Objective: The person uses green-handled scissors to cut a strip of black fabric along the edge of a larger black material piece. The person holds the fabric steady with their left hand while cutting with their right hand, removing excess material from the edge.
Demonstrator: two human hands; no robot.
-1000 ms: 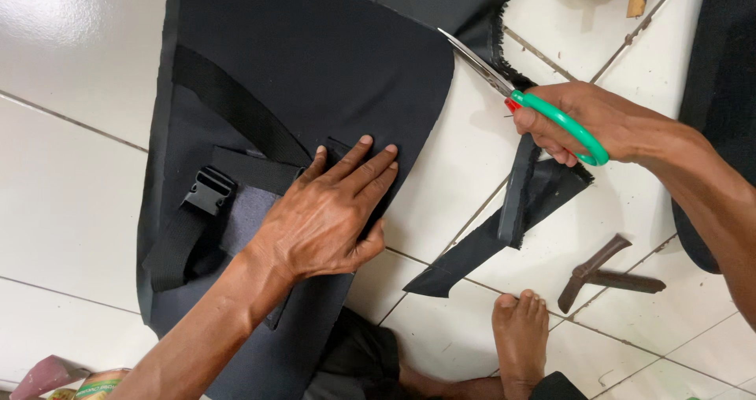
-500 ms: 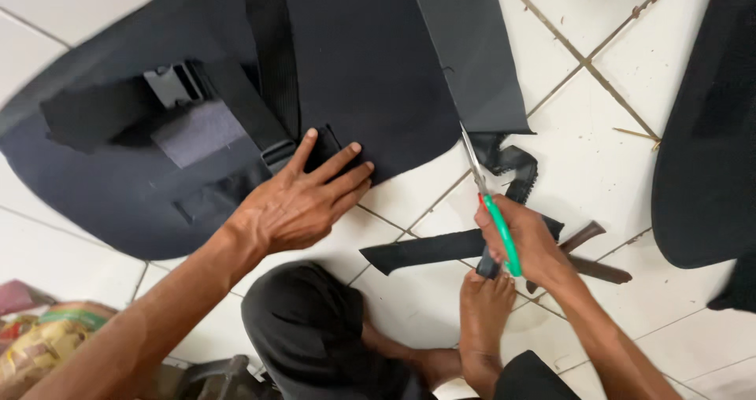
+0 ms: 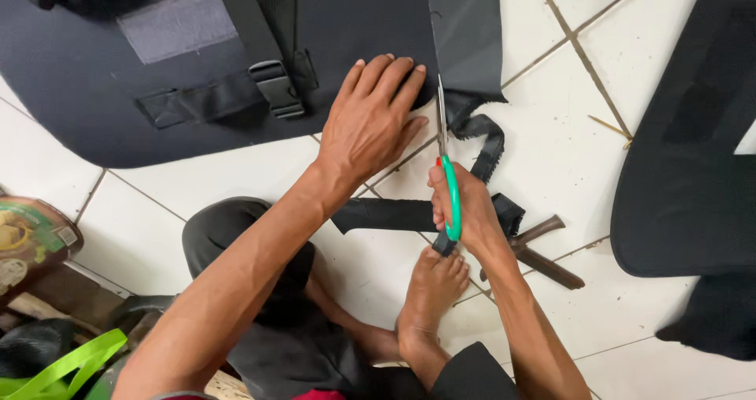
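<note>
On the white tiled floor [image 3: 197, 203], seen from the head camera, the left hand [image 3: 370, 124] lies flat with fingers spread, pressing down the edge of the large black fabric panel [image 3: 346, 22], while the right hand [image 3: 465, 211] has its fingers closed through the handles of the green-handled scissors [image 3: 447, 187], blades pointing up into the panel's edge beside a frayed black strip [image 3: 484, 144]. Cutting cleanly, I judge, calls for keeping the fabric taut under the flat palm, fingertips clear of the blades, and long, steady strokes.
</note>
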